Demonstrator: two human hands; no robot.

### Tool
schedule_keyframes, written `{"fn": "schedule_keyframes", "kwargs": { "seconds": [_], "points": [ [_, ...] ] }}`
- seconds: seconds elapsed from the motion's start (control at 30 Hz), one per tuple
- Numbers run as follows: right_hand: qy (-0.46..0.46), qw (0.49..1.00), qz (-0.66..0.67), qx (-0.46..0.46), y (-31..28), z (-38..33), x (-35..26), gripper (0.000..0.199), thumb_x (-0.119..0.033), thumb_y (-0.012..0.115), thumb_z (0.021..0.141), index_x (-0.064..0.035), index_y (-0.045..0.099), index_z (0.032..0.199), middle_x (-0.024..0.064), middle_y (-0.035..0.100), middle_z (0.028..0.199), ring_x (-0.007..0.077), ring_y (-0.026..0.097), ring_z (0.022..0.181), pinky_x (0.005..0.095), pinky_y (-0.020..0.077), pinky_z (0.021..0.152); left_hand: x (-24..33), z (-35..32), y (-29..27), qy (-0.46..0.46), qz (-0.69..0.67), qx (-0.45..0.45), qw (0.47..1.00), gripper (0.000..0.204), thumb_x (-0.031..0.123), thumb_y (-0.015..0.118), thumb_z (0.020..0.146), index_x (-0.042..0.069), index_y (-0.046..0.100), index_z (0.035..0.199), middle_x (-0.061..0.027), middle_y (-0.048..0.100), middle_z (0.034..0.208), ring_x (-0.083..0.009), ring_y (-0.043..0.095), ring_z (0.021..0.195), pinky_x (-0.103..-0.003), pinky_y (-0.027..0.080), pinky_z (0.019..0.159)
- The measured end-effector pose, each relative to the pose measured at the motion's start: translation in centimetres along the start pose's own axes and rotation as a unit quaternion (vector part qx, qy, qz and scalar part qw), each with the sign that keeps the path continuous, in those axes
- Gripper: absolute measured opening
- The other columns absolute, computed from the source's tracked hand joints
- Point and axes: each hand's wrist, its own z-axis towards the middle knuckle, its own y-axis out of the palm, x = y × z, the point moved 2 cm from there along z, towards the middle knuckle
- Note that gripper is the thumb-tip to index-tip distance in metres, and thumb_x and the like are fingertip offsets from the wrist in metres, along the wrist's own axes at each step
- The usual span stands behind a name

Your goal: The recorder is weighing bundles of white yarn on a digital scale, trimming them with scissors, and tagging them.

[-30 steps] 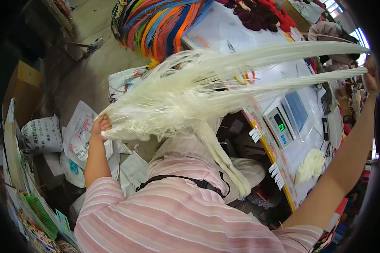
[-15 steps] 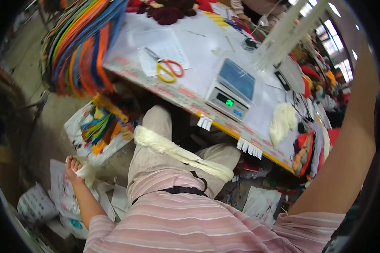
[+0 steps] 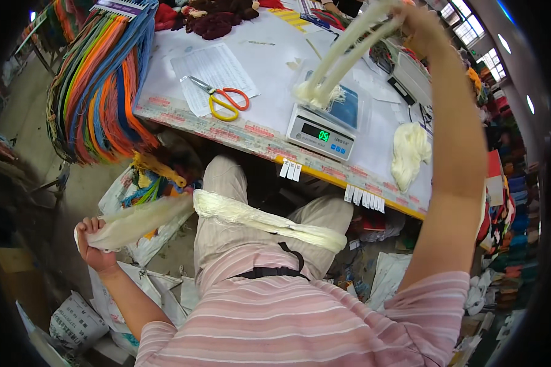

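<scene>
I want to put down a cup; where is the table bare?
Between scissors and scale; more narrowly between scale and cream clump. The hank crowds the scale itself; dark red yarn crowds the far side.

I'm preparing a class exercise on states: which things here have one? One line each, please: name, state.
Left hand: closed, gripping pale strands
Right hand: raised, blurred, gripping a second bundle
Second bundle: hanging, lower ends above or on the scale
Scale: on, display lit
Scissors: unheld, blades look shut
Lap skein: draped crosswise
Table skein: lying bunched
Coloured yarns: hanging
</scene>
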Motion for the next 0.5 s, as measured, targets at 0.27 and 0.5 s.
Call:
{"fn": "schedule_keyframes", "kwargs": {
  "seconds": [0.27,0.5],
  "points": [
    [0.439,0.881,0.076,0.158,-3.8,-21.3,20.0,0.020,-0.021,0.066,0.080,-0.0043,0.057,0.075,0.0059,0.056,0.065,0.0147,0.052,0.053,0.0276,0.0411,0.044,0.0,4.6,2.1,-0.060,0.265,0.090,0.958,0.019,0.022,0.046,0.098,0.007,0.055,0.090,0.0010,0.047,0.074,-0.0099,0.048,0.076,-0.025,0.039,0.075],
    [0.476,0.827,0.228,0.192,-1.2,-24.6,18.9,0.080,-0.054,0.070,0.073,-0.0001,0.040,0.124,0.0119,0.053,0.111,0.0197,0.055,0.095,0.0364,0.0419,0.074,-1.3,5.1,5.1,0.049,0.382,0.044,0.922,0.023,0.022,0.046,0.098,0.003,0.056,0.088,-0.0007,0.045,0.068,-0.0100,0.045,0.067,-0.024,0.036,0.067]
  ]
}}
